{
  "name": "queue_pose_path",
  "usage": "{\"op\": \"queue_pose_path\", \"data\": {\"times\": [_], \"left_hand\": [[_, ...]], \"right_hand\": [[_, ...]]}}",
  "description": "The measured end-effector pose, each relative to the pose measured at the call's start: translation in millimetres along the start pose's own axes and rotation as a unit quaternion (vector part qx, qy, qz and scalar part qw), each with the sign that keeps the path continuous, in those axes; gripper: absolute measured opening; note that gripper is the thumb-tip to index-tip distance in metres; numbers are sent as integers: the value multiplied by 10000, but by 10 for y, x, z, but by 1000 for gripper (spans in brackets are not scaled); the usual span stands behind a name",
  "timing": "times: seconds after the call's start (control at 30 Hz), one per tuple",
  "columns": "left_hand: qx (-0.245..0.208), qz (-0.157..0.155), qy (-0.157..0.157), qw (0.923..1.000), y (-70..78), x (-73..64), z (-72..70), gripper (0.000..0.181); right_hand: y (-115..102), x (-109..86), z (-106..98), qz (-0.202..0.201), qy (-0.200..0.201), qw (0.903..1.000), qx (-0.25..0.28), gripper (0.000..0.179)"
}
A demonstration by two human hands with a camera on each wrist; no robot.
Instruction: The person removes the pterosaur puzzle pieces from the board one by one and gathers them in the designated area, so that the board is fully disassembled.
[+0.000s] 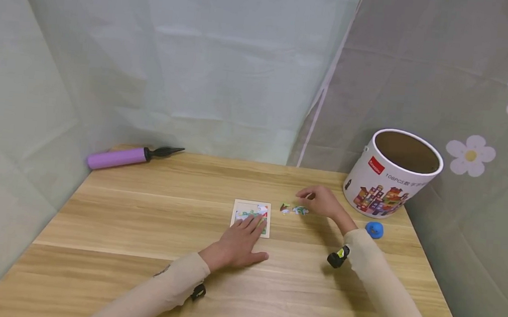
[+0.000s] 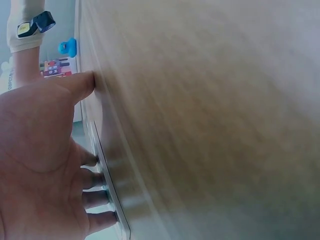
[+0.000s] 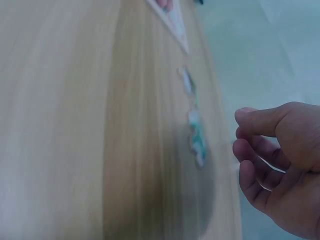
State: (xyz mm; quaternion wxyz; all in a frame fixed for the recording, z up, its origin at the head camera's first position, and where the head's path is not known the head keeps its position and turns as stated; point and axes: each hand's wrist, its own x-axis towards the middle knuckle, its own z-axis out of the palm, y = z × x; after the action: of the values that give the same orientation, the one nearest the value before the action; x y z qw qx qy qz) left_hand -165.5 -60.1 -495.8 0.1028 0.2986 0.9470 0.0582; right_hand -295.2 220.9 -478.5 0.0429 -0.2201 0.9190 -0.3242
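Observation:
A small square jigsaw tray [image 1: 267, 233] with a pale wooden border lies on the table, several colourful pieces in it. My left hand [image 1: 240, 240] rests on its lower part, fingers stretched over the pieces and thumb spread to the right. In the left wrist view, the fingertips [image 2: 100, 199] touch the tray's edge region. Right of the tray lie two loose jigsaw pieces, a brown-and-white one [image 1: 285, 208] and a green-and-white one [image 1: 301, 210]. My right hand [image 1: 322, 203] hovers just beside the green-and-white piece, fingers loosely bent; the right wrist view shows nothing held between them.
A large white printed bucket [image 1: 380, 184] stands at the back right of the wooden table [image 1: 138, 239]. Near it sits a small blue object [image 1: 374, 230]. At the back left lies a purple hand pump [image 1: 118, 158] with a black nozzle. Curtains hang behind and at the sides.

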Motion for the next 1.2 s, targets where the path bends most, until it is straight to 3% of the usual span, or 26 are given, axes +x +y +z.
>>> {"op": "queue_pose_path", "data": {"times": [0.33,0.5,0.87,1.2], "left_hand": [[-158,-40,-3,9999,-2,-19,-13,90],[-162,-106,82,9998,0,-26,-15,90],[90,-80,63,9999,-2,-47,4,89],[-42,-16,-83,10000,-12,-92,-14,88]], "right_hand": [[-248,106,170,-458,-309,9981,267,20],[-348,150,285,-436,-417,9968,518,20],[-462,194,466,-583,-393,9973,202,19],[-476,251,620,-657,-383,9969,194,15]]}}
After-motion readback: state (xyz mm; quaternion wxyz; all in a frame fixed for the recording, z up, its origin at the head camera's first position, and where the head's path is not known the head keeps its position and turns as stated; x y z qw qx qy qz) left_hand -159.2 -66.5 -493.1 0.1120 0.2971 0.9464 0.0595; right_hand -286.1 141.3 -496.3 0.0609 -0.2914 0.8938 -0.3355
